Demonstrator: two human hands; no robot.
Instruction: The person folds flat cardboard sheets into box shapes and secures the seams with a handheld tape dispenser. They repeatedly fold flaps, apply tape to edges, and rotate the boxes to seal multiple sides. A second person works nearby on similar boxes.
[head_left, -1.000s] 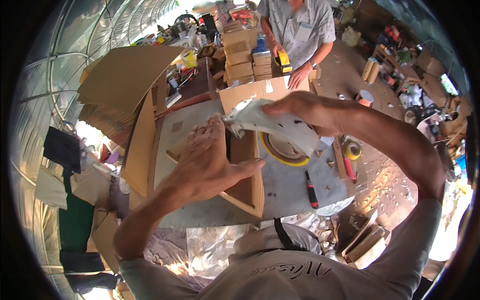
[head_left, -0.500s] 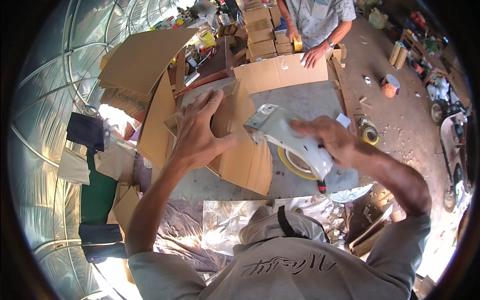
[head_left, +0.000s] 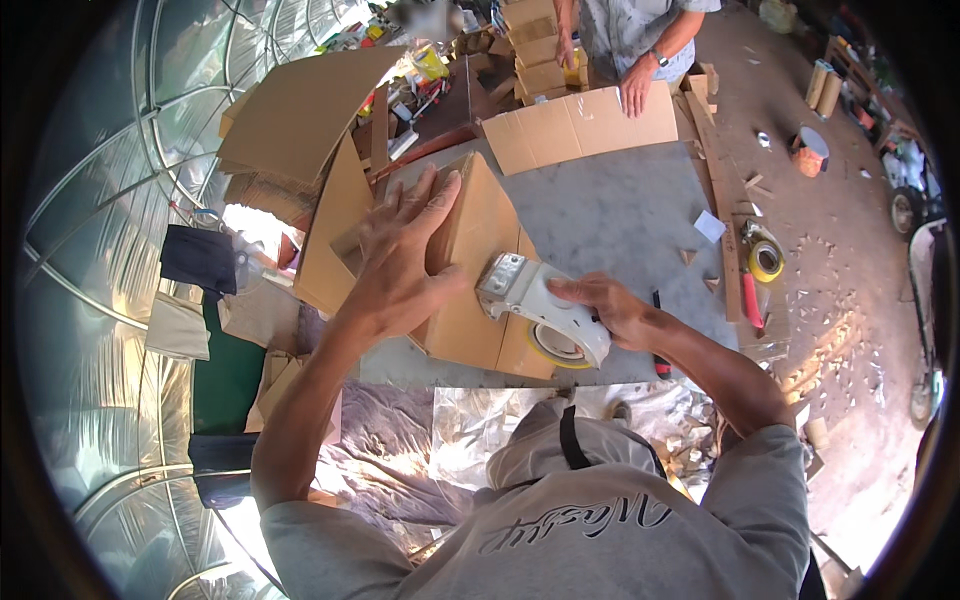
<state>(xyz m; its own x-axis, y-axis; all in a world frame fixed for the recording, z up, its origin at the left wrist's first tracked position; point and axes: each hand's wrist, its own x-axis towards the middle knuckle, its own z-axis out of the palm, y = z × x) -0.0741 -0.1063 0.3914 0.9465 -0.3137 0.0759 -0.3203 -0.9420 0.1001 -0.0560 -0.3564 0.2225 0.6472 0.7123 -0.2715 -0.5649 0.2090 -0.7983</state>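
Note:
A brown cardboard box (head_left: 478,215) stands tilted on the grey tabletop, its flaps folded together. My left hand (head_left: 405,245) lies against its left side with the fingers spread and the thumb stretched toward the box face. In my right hand (head_left: 605,305) is a white tape dispenser (head_left: 548,300), with the fingers wrapped round its handle. Its metal head rests at or close to the right edge of the box face. A yellow-edged tape roll (head_left: 560,343) shows under the dispenser body. Whether tape is stuck to the box cannot be made out.
Flat cardboard sheets (head_left: 305,115) are stacked at the left. Across the grey table (head_left: 640,215), another person's hand (head_left: 640,85) holds a cardboard piece (head_left: 580,125). A red-handled tool (head_left: 751,300) and a tape roll (head_left: 765,262) lie at the right edge.
My right hand has brought the tape dispenser left and down to the box. The box face now looks flatter and closed. The other person's left-side hand has shifted near the stacked boxes.

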